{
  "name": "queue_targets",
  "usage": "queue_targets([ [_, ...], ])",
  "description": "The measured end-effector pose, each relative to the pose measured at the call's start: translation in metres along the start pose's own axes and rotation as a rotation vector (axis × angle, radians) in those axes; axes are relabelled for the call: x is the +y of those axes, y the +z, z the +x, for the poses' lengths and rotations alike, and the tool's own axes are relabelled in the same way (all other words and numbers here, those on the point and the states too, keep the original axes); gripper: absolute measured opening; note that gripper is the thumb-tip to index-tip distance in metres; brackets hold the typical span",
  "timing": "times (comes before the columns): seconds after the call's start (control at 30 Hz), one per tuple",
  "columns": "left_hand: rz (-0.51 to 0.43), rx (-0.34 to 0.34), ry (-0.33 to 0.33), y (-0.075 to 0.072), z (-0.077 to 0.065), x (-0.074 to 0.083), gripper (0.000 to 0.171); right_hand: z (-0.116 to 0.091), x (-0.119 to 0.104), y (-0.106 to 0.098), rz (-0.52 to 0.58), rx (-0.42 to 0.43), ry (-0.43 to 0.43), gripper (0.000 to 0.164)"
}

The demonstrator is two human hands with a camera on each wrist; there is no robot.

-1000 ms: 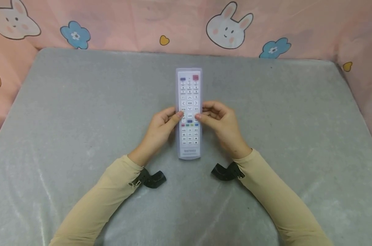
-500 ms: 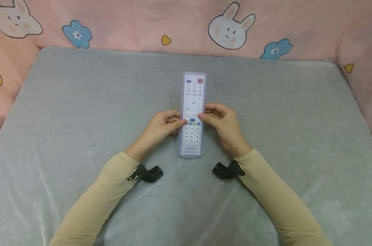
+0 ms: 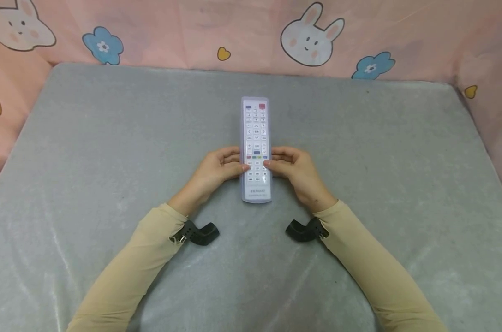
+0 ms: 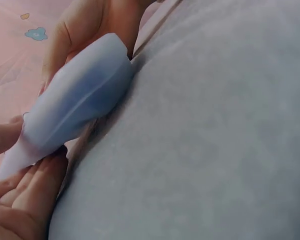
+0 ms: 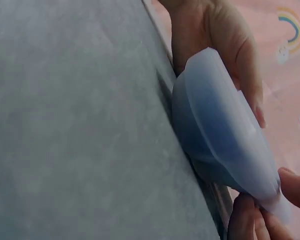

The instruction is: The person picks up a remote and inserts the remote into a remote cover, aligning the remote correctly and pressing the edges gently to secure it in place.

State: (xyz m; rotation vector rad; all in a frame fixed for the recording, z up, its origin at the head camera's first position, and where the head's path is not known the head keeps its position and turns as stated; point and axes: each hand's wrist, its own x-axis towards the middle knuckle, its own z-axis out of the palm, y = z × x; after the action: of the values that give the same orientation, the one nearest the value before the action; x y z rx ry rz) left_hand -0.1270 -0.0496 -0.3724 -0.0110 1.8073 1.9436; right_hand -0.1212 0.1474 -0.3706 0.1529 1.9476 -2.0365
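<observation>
A white remote control (image 3: 257,138) in a translucent cover points lengthwise away from me, buttons up, at the middle of the head view. My left hand (image 3: 213,170) pinches its left edge, thumb on the face and fingers beneath. On the opposite edge my right hand (image 3: 298,173) grips it the same way, thumb over the lower buttons. The left wrist view shows the cover's rounded near end (image 4: 85,90) close over the cloth. From the right wrist, the same end of the remote (image 5: 215,115) appears tilted, with fingers under it.
Grey cloth (image 3: 110,129) covers the table around both hands. A pink curtain (image 3: 164,32) with rabbits, flowers and hearts hangs along the back and sides. Black wrist mounts (image 3: 205,234) stick out inward from beige sleeves (image 3: 130,263).
The remote first shifted right, then back left, and its tilt has changed. Both thumbs now sit lower on its face, nearer the bottom buttons. Both hands keep holding its edges.
</observation>
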Motion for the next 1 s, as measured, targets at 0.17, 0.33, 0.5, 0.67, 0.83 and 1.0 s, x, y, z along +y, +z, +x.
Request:
queue_targets([
  [0.17,0.051,0.023,0.005,0.0013,0.0000,0.0008,0.045,0.0000,0.0011,-0.0009,0.007,0.027,0.001,0.036],
  [0.33,0.156,0.060,0.022,0.0016,0.0005,0.0002,0.047,-0.0012,0.0013,0.0009,-0.027,0.041,-0.014,0.037],
  [0.5,0.256,0.084,0.063,0.0008,-0.0006,0.0004,0.047,-0.0018,0.0016,0.0018,-0.056,0.046,-0.018,0.038],
  [0.67,0.323,0.044,0.093,-0.0020,-0.0003,-0.0002,0.050,-0.0019,0.0009,0.0021,-0.078,0.035,-0.013,0.039],
  [0.83,0.277,-0.025,0.106,-0.0036,0.0002,-0.0007,0.058,-0.0016,0.0007,0.0021,-0.092,0.031,-0.009,0.039],
  [1.0,0.209,-0.047,0.111,-0.0034,0.0014,-0.0020,0.060,-0.0011,0.0007,0.0017,-0.105,0.045,-0.020,0.039],
])
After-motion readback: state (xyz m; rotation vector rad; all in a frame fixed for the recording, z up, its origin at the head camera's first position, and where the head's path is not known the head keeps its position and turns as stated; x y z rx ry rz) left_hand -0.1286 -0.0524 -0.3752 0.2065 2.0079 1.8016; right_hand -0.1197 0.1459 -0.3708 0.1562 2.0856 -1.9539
